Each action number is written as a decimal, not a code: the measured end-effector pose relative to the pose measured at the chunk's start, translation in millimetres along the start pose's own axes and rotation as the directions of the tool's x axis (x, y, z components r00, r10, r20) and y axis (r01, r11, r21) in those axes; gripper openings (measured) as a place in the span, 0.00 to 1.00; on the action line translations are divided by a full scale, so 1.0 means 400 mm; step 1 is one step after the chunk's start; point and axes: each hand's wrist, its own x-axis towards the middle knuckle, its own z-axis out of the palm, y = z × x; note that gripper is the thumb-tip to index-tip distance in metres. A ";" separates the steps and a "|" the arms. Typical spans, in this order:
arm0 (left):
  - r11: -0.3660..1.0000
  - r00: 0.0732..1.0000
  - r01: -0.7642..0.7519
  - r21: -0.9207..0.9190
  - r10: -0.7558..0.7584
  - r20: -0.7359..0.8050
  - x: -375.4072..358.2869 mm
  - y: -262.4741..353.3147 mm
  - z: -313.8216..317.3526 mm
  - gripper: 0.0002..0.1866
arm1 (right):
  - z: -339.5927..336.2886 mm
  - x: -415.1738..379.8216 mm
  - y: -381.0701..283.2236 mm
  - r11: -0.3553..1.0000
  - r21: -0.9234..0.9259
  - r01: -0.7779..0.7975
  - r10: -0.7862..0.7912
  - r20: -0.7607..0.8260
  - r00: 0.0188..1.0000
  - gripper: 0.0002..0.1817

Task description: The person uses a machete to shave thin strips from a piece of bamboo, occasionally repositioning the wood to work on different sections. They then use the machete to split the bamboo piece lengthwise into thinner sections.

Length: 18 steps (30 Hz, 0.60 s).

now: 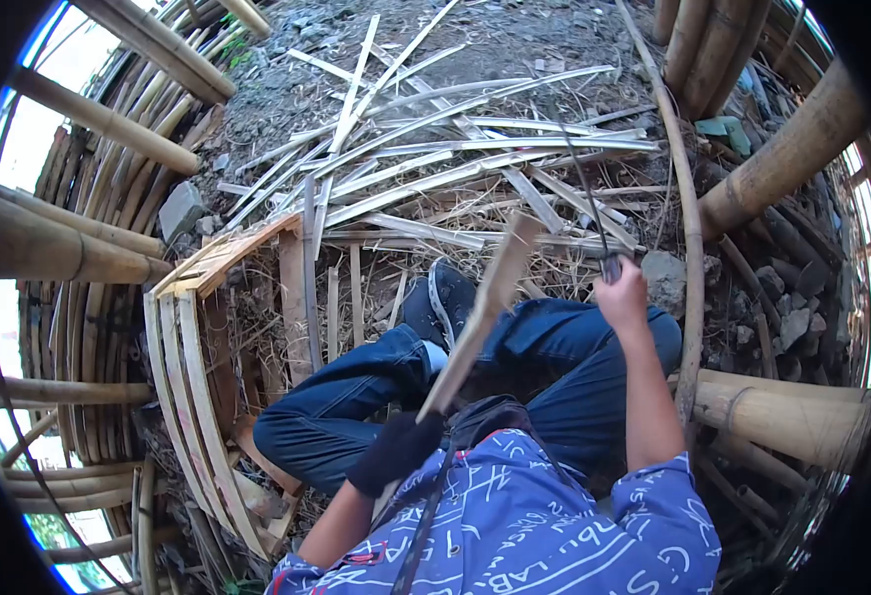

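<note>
My left hand [396,453], in a black glove, is closed around the lower part of a bamboo slat [479,317]. The slat slants up and to the right in front of my crossed legs. My bare right hand [622,290] grips the dark handle of a long, thin knife [585,183]. Its blade points up and away, seen nearly edge-on. A gap separates the knife from the slat. Beyond my feet lies a loose pile of split bamboo strips [435,149].
A slatted wooden crate [192,397] stands at my left. Thick bamboo poles [792,149] rise on both sides. One thin pole [688,218] runs along my right. Broken stones [795,322] lie at the right, and a grey block [182,210] at the left.
</note>
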 end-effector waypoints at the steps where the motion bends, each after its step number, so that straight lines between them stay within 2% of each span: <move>1: 1.000 1.000 -0.011 -0.009 0.011 -0.008 0.009 0.014 -0.016 0.17 | 0.010 -0.017 0.012 0.995 0.081 -0.063 0.060 0.045 0.997 0.07; 3: 0.960 0.980 -0.199 0.197 0.199 0.020 0.025 0.034 -0.046 0.22 | 0.054 -0.082 0.047 0.912 0.304 -0.276 0.254 0.111 0.961 0.07; 4: 0.962 0.978 -0.206 0.181 0.207 0.011 0.032 0.041 -0.045 0.22 | 0.087 -0.121 0.079 0.894 0.352 -0.277 0.251 0.118 0.961 0.06; 5: 0.985 0.987 -0.161 0.058 0.160 0.023 0.036 0.045 -0.044 0.21 | 0.107 -0.155 0.097 0.873 0.399 -0.279 0.249 0.128 0.960 0.06; 7: 0.982 0.995 -0.064 -0.177 0.076 0.065 0.041 0.057 -0.044 0.20 | 0.074 -0.208 -0.001 0.667 0.576 -0.473 0.371 0.293 0.881 0.07; 9: 0.970 0.992 -0.070 -0.231 0.091 0.082 0.043 0.069 -0.039 0.20 | 0.098 -0.250 0.017 0.594 0.635 -0.493 0.357 0.341 0.870 0.08; 11: 0.986 0.997 -0.051 -0.157 0.059 0.046 0.049 0.066 -0.032 0.19 | 0.085 -0.266 0.000 0.545 0.666 -0.510 0.320 0.397 0.860 0.09; 12: 0.981 0.997 -0.062 -0.185 0.069 0.035 0.054 0.064 -0.026 0.19 | 0.079 -0.267 -0.012 0.525 0.678 -0.515 0.308 0.413 0.857 0.09; 14: 0.983 0.987 -0.158 -0.091 0.159 0.002 0.067 0.064 -0.016 0.23 | 0.066 -0.270 -0.040 0.496 0.691 -0.526 0.276 0.449 0.850 0.09; 15: 0.979 0.987 -0.163 -0.124 0.162 -0.015 0.078 0.064 -0.013 0.23 | 0.062 -0.273 -0.054 0.460 0.716 -0.524 0.243 0.467 0.850 0.10; 16: 0.935 0.936 -0.350 0.052 0.351 -0.004 0.094 0.067 -0.012 0.24 | 0.059 -0.274 -0.075 0.461 0.730 -0.504 0.214 0.460 0.862 0.11; 17: 0.830 0.856 -0.511 0.225 0.516 0.038 0.109 0.066 -0.010 0.25 | 0.056 -0.277 -0.100 0.460 0.742 -0.488 0.188 0.455 0.870 0.12; 18: 0.861 0.884 -0.461 0.216 0.466 0.029 0.126 0.063 -0.006 0.27 | 0.052 -0.280 -0.130 0.449 0.742 -0.498 0.183 0.469 0.864 0.13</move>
